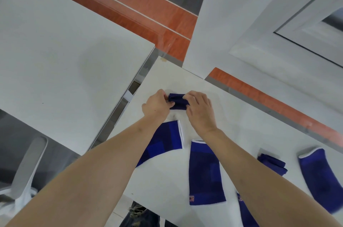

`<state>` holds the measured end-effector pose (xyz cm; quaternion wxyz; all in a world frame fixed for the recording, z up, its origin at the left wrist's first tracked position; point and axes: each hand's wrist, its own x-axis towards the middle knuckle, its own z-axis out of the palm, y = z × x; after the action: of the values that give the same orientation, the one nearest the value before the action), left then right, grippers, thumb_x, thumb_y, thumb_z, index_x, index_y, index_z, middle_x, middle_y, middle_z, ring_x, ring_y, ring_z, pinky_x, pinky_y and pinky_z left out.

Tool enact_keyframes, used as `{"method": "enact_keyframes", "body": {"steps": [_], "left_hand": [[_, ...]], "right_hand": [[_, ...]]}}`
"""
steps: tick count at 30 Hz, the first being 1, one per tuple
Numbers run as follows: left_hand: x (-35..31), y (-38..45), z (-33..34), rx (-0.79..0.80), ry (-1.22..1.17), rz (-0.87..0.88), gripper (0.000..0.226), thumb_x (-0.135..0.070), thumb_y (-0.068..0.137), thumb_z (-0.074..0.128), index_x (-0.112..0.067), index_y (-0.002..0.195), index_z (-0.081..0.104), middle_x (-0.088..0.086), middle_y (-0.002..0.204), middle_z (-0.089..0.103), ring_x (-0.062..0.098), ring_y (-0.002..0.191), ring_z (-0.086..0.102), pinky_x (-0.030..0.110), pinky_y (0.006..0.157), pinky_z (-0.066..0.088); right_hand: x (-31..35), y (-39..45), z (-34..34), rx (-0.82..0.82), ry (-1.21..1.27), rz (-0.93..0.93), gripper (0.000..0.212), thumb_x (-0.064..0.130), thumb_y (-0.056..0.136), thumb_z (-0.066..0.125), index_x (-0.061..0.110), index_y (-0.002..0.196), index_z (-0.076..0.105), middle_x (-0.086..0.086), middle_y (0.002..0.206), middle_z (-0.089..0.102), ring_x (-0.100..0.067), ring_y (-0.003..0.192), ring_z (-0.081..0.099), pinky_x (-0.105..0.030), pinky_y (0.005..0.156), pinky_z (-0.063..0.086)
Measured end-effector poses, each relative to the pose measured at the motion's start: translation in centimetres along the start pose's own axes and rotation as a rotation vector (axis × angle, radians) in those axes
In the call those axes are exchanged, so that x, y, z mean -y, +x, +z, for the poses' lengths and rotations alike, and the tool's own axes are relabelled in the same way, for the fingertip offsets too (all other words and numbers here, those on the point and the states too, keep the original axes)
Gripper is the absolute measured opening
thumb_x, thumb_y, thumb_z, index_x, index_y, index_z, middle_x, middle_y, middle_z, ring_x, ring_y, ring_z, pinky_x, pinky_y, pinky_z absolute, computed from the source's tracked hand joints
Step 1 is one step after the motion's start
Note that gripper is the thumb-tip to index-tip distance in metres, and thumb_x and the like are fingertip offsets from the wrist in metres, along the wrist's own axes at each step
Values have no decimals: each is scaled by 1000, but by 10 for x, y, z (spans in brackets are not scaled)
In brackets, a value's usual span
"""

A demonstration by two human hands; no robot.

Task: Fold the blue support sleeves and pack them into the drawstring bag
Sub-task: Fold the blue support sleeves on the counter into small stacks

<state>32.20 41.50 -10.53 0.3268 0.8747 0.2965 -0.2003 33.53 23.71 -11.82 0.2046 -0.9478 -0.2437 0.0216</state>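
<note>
White tabletop (161,180) w/ flat blue knit support sleeves (204,171) nearest, unfolded. Further out, left hand (157,105) & right hand (199,110) both pinch a small folded blue sleeve (177,101) (fold step, prob. final crease). Next: bag it; drawstring bag not visible.

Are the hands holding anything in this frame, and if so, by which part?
Yes. Both hands hold one small folded blue sleeve on the table: the left hand pinches its left end, the right hand grips its right end.
</note>
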Motion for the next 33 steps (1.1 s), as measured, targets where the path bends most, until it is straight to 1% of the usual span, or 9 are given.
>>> {"method": "enact_keyframes", "body": {"steps": [4,7,10,13,16,19,24,30,33], "left_hand": [[1,-5,-1,-93,46,131,24,-39,90,72,-26,101,54,-9,94,65,19,88,61,42,85,48],[10,-11,1,-274,218,422,23,-27,91,73,-20,108,59,-2,105,61,22,99,56,37,86,44],[30,-13,6,-331,423,807,32,-9,88,70,-18,118,66,2,121,61,24,118,56,39,108,38],[46,-10,5,-186,567,1021,44,-11,95,55,-12,139,59,7,154,48,26,149,37,43,126,22],[50,-8,-1,-64,694,1004,52,-30,108,33,-14,157,37,4,169,25,23,158,14,43,128,16],[52,-3,-6,16,774,988,58,-41,109,18,-17,162,23,2,171,14,22,159,4,44,128,13],[52,1,-4,23,772,990,58,-42,110,24,-17,161,25,2,171,14,22,159,3,43,128,14],[49,0,-11,60,793,1011,58,-44,109,19,-23,163,20,3,171,13,24,159,3,45,128,16],[50,1,-8,41,804,1021,57,-46,109,23,-22,161,27,6,170,20,26,159,6,47,127,18]], "right_hand": [[-7,-7,9,-9,20,23,41,6,95,70,10,136,65,-7,138,64,-31,122,60,-44,101,49],[-10,-6,10,-4,37,43,40,15,98,69,14,138,65,-3,138,64,-27,123,59,-43,103,48],[-14,-5,10,7,56,47,40,17,99,67,17,139,65,-1,140,64,-26,127,57,-42,103,48],[-19,-6,9,43,54,72,42,24,102,63,25,144,61,5,148,60,-21,136,53,-40,107,43],[-24,-6,10,61,-7,69,42,32,105,57,30,146,58,11,151,57,-17,141,50,-41,113,36],[-29,-6,15,66,-27,53,42,33,106,54,30,147,56,12,152,56,-14,144,48,-43,117,32],[-32,-7,20,95,-19,54,44,33,108,51,31,152,51,12,157,50,-13,150,39,-44,123,28],[-32,-8,20,128,20,98,45,39,109,46,35,154,47,14,160,45,-10,153,32,-42,126,22],[-33,-8,21,125,4,77,45,37,110,46,34,154,46,13,161,44,-11,154,31,-43,127,20]]}}
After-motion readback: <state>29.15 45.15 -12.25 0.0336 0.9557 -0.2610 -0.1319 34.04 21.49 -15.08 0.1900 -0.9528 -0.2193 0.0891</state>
